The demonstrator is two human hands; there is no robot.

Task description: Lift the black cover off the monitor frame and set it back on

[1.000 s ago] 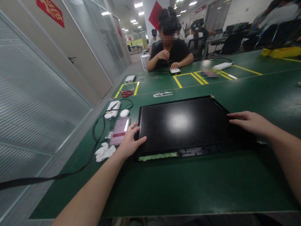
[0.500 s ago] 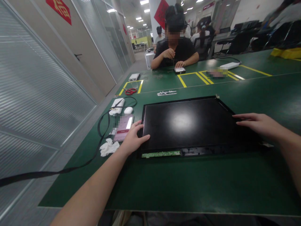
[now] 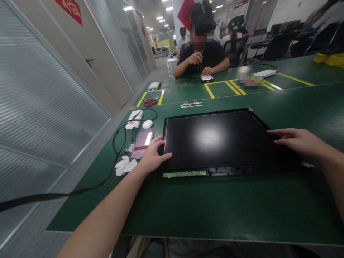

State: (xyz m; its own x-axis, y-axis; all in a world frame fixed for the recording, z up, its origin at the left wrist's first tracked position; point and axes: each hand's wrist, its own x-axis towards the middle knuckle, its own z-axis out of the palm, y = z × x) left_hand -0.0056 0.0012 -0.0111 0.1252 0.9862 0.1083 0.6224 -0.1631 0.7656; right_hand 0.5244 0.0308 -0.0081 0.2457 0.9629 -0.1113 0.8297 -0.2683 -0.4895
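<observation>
A black LCD panel [image 3: 225, 143] lies flat on the green table, its bare green circuit strip [image 3: 185, 174] along the near left edge. My left hand [image 3: 153, 154] grips the panel's left edge, thumb over the top face and fingers along the side. At the opposite edge, my right hand [image 3: 292, 140] has its fingertips and thumb on the frame; its fingers' undersides are hidden. A small pale tab [image 3: 250, 109] sticks up at the far right corner. Beside my left hand lies a phone [image 3: 142, 143] with its screen lit.
Left of the panel are crumpled white tissue [image 3: 125, 165], a white earbud case [image 3: 147, 124], a white power bank [image 3: 134, 119] and a black strap [image 3: 88, 190]. Further off lie red-handled scissors [image 3: 149, 103] and white strips [image 3: 191, 104]. Opposite, a person works on a hard drive [image 3: 206, 78].
The view has shifted slightly. Both hands stay at the panel's edges, with the right thumb drawn in a little; the panel appears to lie in the same place.
</observation>
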